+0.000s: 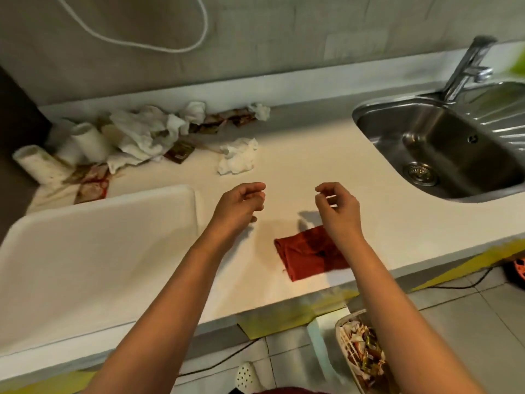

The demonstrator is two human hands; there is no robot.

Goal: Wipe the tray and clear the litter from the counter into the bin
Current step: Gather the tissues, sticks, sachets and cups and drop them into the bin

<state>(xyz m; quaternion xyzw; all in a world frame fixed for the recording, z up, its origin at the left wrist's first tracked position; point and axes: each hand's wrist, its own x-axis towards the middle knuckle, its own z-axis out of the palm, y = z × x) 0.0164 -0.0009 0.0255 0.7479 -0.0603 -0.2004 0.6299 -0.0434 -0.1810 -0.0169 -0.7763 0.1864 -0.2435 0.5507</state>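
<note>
A white tray (85,251) lies on the counter at the left front. A folded red cloth (306,257) lies near the counter's front edge, partly under my right forearm. My left hand (241,203) and my right hand (338,206) hover above the counter, fingers loosely curled, holding nothing. Litter sits at the back left: crumpled white tissues (147,132), a loose tissue ball (237,156), brown sachets (224,122), stained paper cups (42,164) and red wrappers (91,186). A bin (360,351) with litter in it stands on the floor below the counter at the right.
A steel sink (443,146) with a tap (466,66) is set into the counter at the right. A white cable (136,44) hangs on the back wall. Black cables (454,285) run across the tiled floor.
</note>
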